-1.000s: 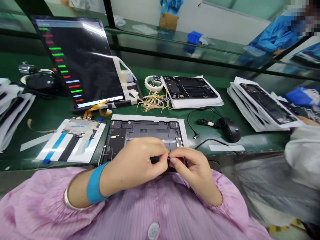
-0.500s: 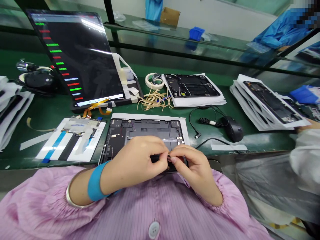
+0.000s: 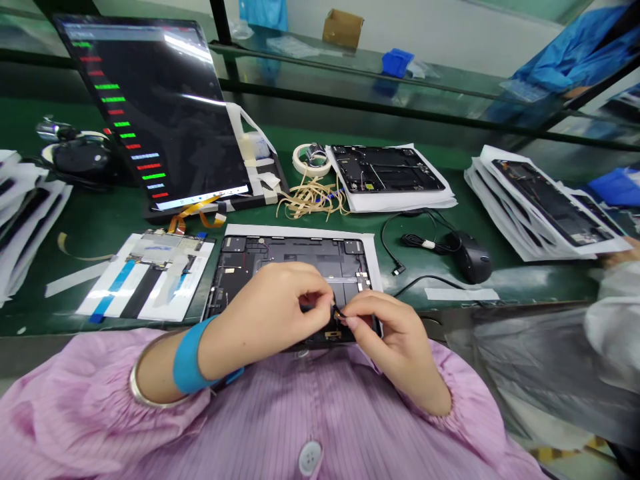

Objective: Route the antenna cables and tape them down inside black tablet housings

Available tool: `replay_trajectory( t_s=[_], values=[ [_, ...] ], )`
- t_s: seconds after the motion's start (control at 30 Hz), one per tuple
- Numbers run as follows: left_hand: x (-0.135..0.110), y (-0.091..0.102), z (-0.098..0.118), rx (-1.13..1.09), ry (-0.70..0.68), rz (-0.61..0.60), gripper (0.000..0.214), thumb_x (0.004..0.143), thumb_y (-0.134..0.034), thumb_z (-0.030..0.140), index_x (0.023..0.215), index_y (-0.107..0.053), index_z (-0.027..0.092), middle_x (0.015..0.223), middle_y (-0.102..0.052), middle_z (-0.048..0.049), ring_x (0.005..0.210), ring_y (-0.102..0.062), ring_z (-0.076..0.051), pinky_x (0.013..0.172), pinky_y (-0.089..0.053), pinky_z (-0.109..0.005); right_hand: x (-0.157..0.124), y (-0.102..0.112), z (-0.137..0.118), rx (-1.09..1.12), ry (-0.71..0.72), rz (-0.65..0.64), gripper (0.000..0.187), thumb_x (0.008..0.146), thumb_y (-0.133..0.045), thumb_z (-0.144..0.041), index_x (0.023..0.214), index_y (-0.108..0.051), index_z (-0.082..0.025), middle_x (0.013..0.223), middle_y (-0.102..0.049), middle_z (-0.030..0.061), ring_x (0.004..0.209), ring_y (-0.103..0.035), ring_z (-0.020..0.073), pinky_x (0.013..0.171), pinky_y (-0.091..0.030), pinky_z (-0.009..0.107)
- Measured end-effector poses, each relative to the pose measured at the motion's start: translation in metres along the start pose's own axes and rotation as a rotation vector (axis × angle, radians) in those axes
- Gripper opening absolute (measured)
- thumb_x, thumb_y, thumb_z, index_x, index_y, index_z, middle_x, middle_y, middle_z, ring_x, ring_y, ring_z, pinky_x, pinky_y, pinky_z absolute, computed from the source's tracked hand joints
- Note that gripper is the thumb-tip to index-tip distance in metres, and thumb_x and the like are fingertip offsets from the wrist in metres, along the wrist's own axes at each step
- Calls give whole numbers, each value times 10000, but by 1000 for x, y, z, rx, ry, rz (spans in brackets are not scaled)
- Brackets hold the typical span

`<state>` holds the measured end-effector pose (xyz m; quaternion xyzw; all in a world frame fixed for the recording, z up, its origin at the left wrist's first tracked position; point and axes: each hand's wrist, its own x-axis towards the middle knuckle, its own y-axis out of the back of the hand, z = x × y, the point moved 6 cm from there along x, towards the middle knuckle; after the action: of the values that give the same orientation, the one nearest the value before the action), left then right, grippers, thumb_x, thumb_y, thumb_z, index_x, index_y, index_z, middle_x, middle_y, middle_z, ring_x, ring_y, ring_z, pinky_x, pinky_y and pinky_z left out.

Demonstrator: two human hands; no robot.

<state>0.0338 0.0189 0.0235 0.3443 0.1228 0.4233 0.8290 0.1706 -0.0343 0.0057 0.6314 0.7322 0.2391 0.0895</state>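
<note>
An opened dark tablet chassis (image 3: pixel 295 257) lies on white paper at the table's front edge. My left hand (image 3: pixel 273 313) hovers over its near half, fingers curled into a pinch. My right hand (image 3: pixel 383 327) meets it from the right, also pinched. Both sets of fingertips close on a small dark and gold part (image 3: pixel 337 312) at the chassis's lower edge; I cannot make out what it is. A blue band is on my left wrist.
A propped screen (image 3: pixel 160 113) with red and green bars stands at the back left. Boards on paper (image 3: pixel 150 273), rubber bands (image 3: pixel 310 197), a tape roll (image 3: pixel 310 160), another chassis (image 3: pixel 387 170), a mouse (image 3: pixel 473 257) and stacked chassis (image 3: pixel 540 200) lie around. Another person's sleeve (image 3: pixel 615 300) is at the right.
My hands stay together over the chassis; the fingertips have shifted slightly and the small gold part now shows between them. The view has tilted a little.
</note>
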Motion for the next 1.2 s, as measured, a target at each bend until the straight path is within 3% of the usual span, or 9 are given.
replay_trajectory(
  t_s=[0.07,0.27,0.47,0.6,0.7,0.87,0.97,1.03,1.2],
  values=[
    [3,2,-11,58,45,25,186,782,-513,164,715,-685,180,710,-665,3,631,-581,-116,593,-432,-227,-4,9,-3,42,26,-67,128,814,-545,-107,790,-620,-208,729,-626,17,674,-568,145,610,-439,274],
    [8,15,-46,250,193,44,201,771,-500,216,723,-691,177,727,-688,-29,648,-602,-159,614,-438,-262,-31,43,7,47,45,-535,174,791,-516,-104,799,-643,-223,679,-618,20,630,-552,150,612,-440,292],
    [5,57,-50,295,289,142,165,763,-531,248,698,-677,209,661,-672,-3,568,-576,-149,526,-391,-253,-51,54,17,76,61,-730,188,789,-497,-132,800,-663,-219,686,-641,36,652,-574,158,633,-448,298],
    [19,82,-35,230,309,197,174,767,-540,279,692,-677,203,588,-645,7,498,-536,-126,467,-349,-235,-45,52,14,92,71,-691,186,797,-497,-126,817,-655,-221,711,-654,36,666,-580,153,639,-450,298],
    [50,87,-31,107,274,202,218,779,-512,278,746,-701,175,590,-653,-6,479,-527,-112,484,-380,-224,-36,50,8,109,92,-640,164,805,-512,-121,827,-645,-215,709,-639,27,660,-574,145,631,-446,288],
    [105,85,-58,301,246,214,345,865,-427,337,803,-691,123,622,-654,-57,568,-600,-158,566,-442,-246,-28,48,3,102,92,-577,131,822,-534,-138,800,-635,-217,707,-622,19,668,-569,146,633,-443,278],
    [105,86,-63,425,258,300,367,902,-394,326,990,-651,81,850,-685,-140,780,-638,-237,715,-460,-328,-23,44,1,119,76,-493,100,833,-556,-184,769,-629,-205,675,-607,19,641,-552,139,600,-425,266],
    [90,79,-50,473,210,305,364,889,-407,245,1174,-571,90,978,-673,-150,890,-624,-255,782,-447,-357,-16,39,-2,185,10,-411,96,846,-566,-213,769,-621,-194,656,-615,16,605,-549,126,562,-414,250],
    [33,14,9,224,-216,-279,411,786,-585,200,1198,-582,214,1019,-665,-28,843,-608,-160,730,-455,-253,1,21,-7,450,-228,-240,95,877,-579,-269,855,-629,-191,635,-647,-6,562,-582,106,537,-444,223]
  ],
)
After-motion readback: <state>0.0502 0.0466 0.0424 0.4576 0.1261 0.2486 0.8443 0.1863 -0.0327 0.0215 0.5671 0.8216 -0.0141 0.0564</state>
